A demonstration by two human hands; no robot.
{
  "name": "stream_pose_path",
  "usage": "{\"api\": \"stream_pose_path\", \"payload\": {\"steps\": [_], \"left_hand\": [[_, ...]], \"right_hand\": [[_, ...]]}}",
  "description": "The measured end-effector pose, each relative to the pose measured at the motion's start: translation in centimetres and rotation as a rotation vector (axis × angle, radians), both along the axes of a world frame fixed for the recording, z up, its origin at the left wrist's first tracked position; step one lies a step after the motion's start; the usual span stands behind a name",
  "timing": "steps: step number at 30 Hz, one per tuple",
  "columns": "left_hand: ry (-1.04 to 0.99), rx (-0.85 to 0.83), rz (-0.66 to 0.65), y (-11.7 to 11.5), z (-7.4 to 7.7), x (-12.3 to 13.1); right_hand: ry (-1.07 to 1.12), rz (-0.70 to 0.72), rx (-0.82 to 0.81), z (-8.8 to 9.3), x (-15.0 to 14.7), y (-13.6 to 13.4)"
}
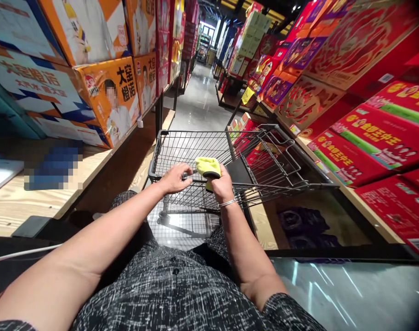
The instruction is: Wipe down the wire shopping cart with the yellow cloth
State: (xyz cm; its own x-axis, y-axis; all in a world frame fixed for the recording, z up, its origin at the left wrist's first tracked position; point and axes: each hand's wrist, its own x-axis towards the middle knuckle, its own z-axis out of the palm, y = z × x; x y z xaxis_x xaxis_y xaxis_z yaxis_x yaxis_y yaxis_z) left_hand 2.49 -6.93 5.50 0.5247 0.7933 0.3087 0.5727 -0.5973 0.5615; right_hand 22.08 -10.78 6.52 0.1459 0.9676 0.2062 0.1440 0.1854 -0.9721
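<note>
A wire shopping cart [209, 147] stands in front of me in a shop aisle. My left hand [175, 178] is closed round its handle bar on the left. My right hand [222, 185] grips the same bar further right, and a yellow cloth [208, 166] is bunched under its fingers against the bar. A thin silver bracelet sits on my right wrist. A few red packets lie in the cart's far right corner.
Orange and white boxes [109, 99] stack on a wooden shelf to the left. Red gift boxes [368, 133] line sloped shelves on the right. The glossy grey floor [199, 99] runs ahead between the shelves. A glass-topped counter lies at lower right.
</note>
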Motion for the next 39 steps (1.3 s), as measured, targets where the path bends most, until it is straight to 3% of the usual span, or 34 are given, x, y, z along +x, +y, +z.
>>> {"api": "stream_pose_path", "payload": {"steps": [3,7,10,15,18,20,22,24,27,30,33,36,37,39], "left_hand": [[-0.099,-0.024,0.003,-0.4,0.0,1.2],[-0.238,-0.170,0.043,0.2,-0.3,2.4],[-0.281,-0.213,0.114,0.4,-0.3,2.8],[-0.269,-0.290,0.124,0.2,-0.2,2.3],[-0.332,-0.351,0.161,0.4,-0.3,1.5],[-0.360,-0.365,0.143,0.6,-0.2,1.1],[-0.395,-0.407,0.034,0.6,0.1,1.2],[-0.484,-0.536,-0.068,0.4,0.5,1.7],[-0.697,-0.780,-0.076,-0.2,1.2,2.6],[-0.839,-0.888,-0.091,-0.7,2.0,2.7],[-0.772,-0.895,-0.178,-0.9,2.8,1.8],[-0.549,-0.792,-0.208,-0.4,3.3,0.2],[-0.452,-0.701,-0.141,-0.1,3.4,-0.3],[-0.262,-0.469,0.114,0.4,3.2,-1.4]], "right_hand": [[0.189,-0.012,-0.078,1.3,-0.7,0.9],[0.186,0.137,-0.098,1.9,-1.2,0.9],[0.051,0.211,-0.040,1.5,-1.4,0.8],[-0.339,0.160,0.149,0.2,-1.1,1.4],[-0.460,0.199,0.202,0.0,-0.1,2.0],[-0.541,0.086,0.238,0.1,0.7,2.4],[-0.661,-0.102,0.288,0.3,1.2,2.6],[-0.768,-0.163,0.348,0.3,1.1,2.3],[-0.797,-0.027,0.390,0.1,0.2,1.4],[-0.753,0.100,0.359,0.0,-0.6,0.6],[-0.788,0.130,0.390,0.2,-0.6,0.5],[-0.847,0.048,0.394,0.1,-0.4,1.0],[-0.886,0.024,0.385,-0.1,-0.5,1.2],[-1.000,0.000,0.381,-1.1,-1.1,1.1]]}}
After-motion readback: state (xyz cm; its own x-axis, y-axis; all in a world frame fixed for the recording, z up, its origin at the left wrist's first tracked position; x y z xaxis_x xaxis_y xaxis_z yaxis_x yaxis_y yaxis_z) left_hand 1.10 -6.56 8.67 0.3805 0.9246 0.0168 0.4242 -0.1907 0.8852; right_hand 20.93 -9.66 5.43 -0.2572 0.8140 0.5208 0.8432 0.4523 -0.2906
